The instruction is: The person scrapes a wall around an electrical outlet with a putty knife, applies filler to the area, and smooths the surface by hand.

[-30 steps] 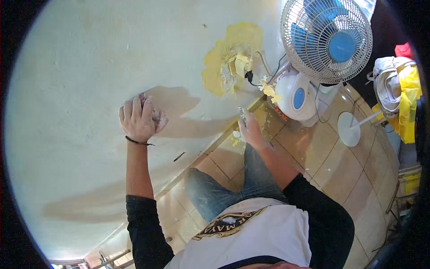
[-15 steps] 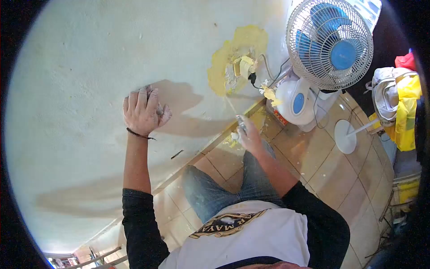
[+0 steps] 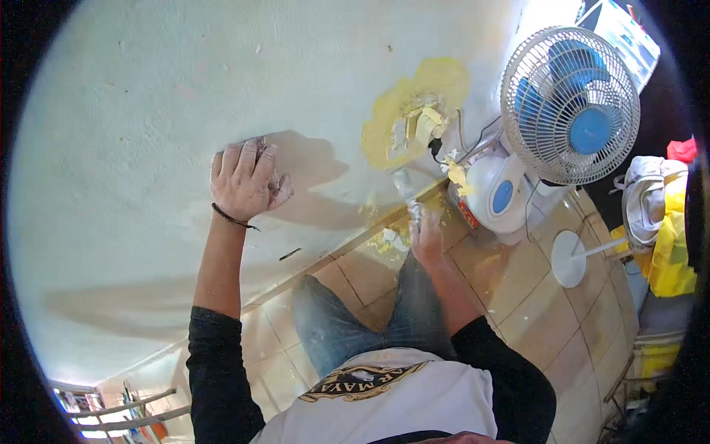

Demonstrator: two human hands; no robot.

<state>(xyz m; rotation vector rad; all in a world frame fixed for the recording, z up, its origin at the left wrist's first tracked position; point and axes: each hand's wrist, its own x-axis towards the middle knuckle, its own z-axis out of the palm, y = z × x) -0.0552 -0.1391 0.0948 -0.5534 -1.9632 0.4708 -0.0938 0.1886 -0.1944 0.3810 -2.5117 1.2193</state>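
Note:
Against the pale wall point(image 3: 163, 111), my left hand point(image 3: 242, 179) is closed, its fingers curled and coated in white dust. A small dark greyish edge shows by its fingertips and thumb, but what it grips is mostly hidden. My right hand point(image 3: 427, 235) holds a putty knife point(image 3: 404, 186) by its handle, low near the foot of the wall. The knife's blade points up at the wall, just below a yellow scraped patch point(image 3: 379, 142). Within that patch, a wall outlet point(image 3: 427, 124) has a black plug point(image 3: 435, 146) in it.
A fan point(image 3: 571, 106) with blue blades stands at the right, near a white appliance point(image 3: 489, 191) with a blue oval. Paint flakes point(image 3: 392, 238) lie on the tiled floor point(image 3: 532, 288). Bags point(image 3: 654, 200) hang at the far right. Cords run beside the outlet.
My right hand has turned the putty knife so its blade shows more broadly, close under the yellow patch. My left hand stays against the wall. The whole view has shifted slightly.

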